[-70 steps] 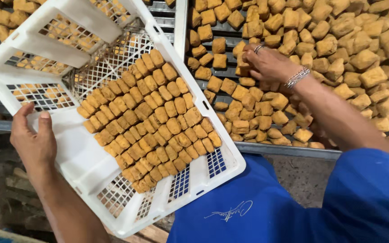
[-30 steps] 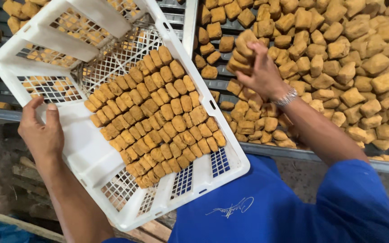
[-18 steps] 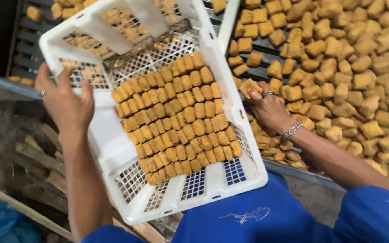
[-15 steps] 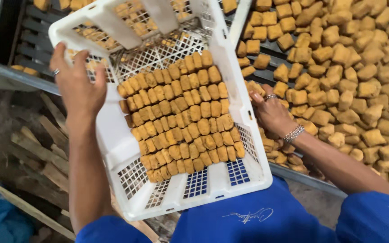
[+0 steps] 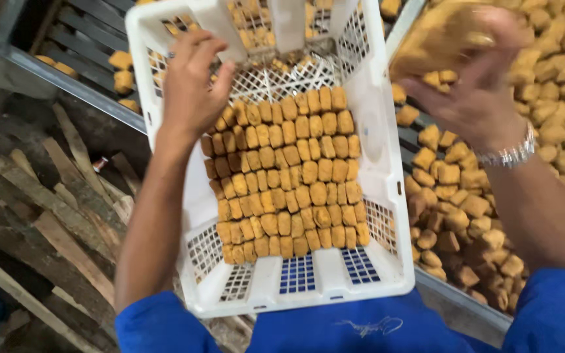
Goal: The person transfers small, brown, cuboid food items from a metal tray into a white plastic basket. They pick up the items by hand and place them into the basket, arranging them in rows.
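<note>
Wooden slats (image 5: 67,196), one crate (image 5: 380,163), two hands (image 5: 194,85)

A white slatted crate (image 5: 387,196) sits mid-frame, tilted, with golden-brown fried cubes (image 5: 289,176) packed in neat rows across its floor.
</note>
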